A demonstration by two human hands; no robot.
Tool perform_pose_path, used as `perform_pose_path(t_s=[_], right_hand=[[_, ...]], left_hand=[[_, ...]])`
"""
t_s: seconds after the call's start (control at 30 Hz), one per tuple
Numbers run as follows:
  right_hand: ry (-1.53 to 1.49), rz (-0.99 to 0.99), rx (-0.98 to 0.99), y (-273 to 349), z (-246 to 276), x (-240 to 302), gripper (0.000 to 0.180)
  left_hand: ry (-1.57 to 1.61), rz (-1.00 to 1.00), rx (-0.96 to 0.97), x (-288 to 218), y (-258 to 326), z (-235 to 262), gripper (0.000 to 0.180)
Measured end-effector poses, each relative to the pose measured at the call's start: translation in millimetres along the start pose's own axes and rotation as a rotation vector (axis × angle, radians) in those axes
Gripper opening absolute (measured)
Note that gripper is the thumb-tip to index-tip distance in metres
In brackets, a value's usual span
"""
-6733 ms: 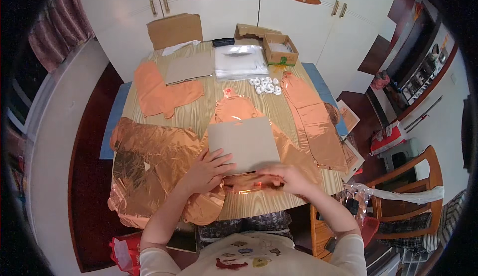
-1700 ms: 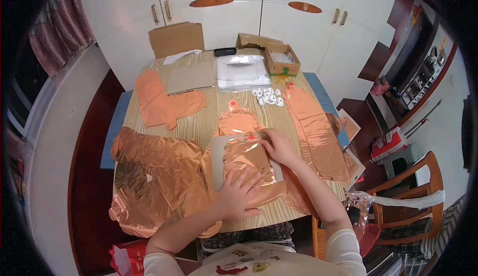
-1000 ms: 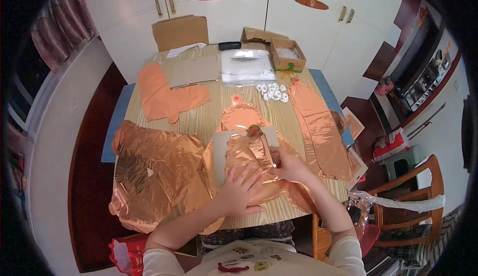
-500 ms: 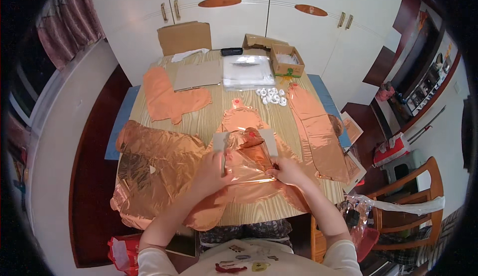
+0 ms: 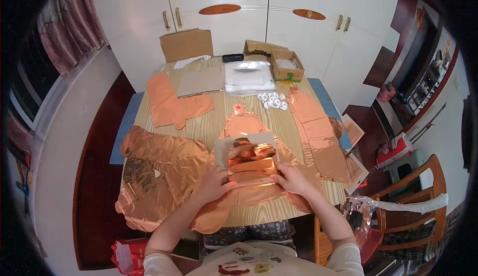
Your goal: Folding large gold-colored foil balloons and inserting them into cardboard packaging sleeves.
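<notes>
A shiny copper-coloured foil sheet lies folded over a grey card near the front of the wooden table. My left hand grips the fold's left lower edge. My right hand grips its right lower edge. The foil bulges up between my hands and hides most of the card.
More foil pieces lie around: a crumpled large one at left, an orange one behind it, a long strip at right. Small white rolls, a clear plastic stack, open cardboard boxes and a wooden chair stand about.
Earlier the grey card lay bare on top; foil has since been folded over it. In the last second both my hands slid down to the fold's front corners.
</notes>
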State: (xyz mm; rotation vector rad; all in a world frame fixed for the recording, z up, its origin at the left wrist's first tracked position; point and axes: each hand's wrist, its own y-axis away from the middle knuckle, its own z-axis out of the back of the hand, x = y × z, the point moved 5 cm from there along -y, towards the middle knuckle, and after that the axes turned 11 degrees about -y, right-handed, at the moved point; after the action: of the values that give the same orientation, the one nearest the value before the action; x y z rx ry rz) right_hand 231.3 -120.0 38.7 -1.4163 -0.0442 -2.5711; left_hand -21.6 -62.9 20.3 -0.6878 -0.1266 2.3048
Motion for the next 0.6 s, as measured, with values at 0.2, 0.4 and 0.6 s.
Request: perform_pose_path(t_s=[0.2, 0.4, 0.6], right_hand=[[0.054, -0.017, -0.002, -4, -3, 3, 0.025], [0.155, 0.079, -0.124, -3, -10, 3, 0.024], [0.002, -0.034, -0.164, -3, -12, 4, 0.045]], left_hand=[[0.025, 0.029, 0.042, -5, -4, 3, 0.027], [0.018, 0.061, 0.086, -3, -8, 2, 0.023], [0.053, 0.106, 0.102, -9, -10, 7, 0.024]])
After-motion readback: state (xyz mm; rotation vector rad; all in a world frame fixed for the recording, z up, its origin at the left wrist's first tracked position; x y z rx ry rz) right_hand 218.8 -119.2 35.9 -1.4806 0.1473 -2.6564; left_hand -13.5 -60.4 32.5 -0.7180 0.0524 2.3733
